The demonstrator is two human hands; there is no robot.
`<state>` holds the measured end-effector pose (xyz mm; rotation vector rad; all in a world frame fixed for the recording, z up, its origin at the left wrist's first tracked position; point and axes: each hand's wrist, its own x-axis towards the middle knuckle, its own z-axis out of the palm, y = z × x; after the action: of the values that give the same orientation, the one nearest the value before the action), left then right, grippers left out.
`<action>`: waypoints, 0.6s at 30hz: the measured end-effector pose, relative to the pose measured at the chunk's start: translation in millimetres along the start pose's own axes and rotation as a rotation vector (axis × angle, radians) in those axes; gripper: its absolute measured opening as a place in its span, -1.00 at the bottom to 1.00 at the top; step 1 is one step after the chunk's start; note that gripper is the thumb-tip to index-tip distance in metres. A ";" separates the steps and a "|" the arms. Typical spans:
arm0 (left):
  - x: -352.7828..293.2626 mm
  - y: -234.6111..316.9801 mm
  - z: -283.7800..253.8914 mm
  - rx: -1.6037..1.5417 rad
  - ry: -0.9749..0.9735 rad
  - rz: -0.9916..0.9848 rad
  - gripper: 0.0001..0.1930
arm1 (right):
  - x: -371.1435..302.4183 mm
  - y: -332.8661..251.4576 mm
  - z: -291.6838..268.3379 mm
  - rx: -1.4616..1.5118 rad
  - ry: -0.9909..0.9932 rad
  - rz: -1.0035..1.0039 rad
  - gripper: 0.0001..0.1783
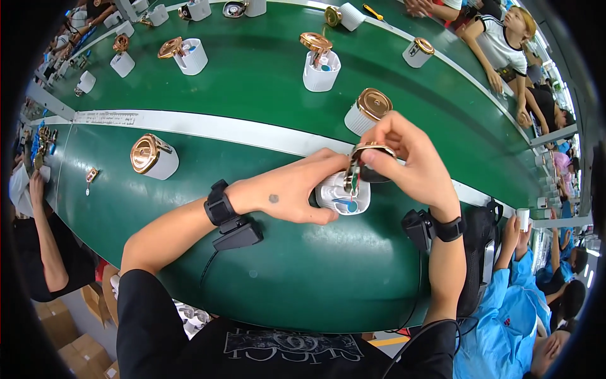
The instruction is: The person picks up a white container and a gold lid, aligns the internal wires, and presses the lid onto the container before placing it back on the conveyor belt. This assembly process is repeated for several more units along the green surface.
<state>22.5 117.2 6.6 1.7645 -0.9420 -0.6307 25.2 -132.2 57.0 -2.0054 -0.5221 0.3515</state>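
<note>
Near the middle of the green bench, my left hand [291,188] wraps around a white plastic housing [364,201] standing upright. Its top is uncovered, and a blue part and thin wires show inside. Just above the opening, my right hand [413,155] pinches a gold-rimmed lid [379,173] between thumb and fingers. The lid is tilted, with a small circuit board hanging at its left side toward the housing. A red wire shows below the board. My right palm and fingers hide part of the lid.
A white housing with gold lid [154,156] stands left, near a small gold part [93,175]. Beyond a white rail [221,131], a belt carries several units, including an open housing [322,77] and a capped one [369,108]. A black bag [475,271] lies right; co-workers sit around.
</note>
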 end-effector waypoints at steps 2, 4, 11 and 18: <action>-0.2 -3.8 -0.2 0.039 0.015 0.028 -0.22 | -2.1 1.9 -0.1 0.126 0.097 -0.037 -0.91; 0.6 -12.3 -3.0 0.054 0.123 0.066 -0.20 | -2.6 -4.4 -2.3 0.114 0.123 0.058 -0.90; 9.1 -19.3 -8.4 0.130 0.247 0.081 -0.19 | -2.8 -31.7 -30.8 -0.038 -0.104 0.482 -0.77; 12.6 -14.3 -2.1 0.110 0.383 0.082 -0.22 | -21.0 -23.5 8.2 -0.384 0.234 -0.131 -0.42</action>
<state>35.6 110.7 -5.9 1.8482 -0.7874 -0.1785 -1.7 -126.8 74.6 -2.3269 -0.6018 -0.0716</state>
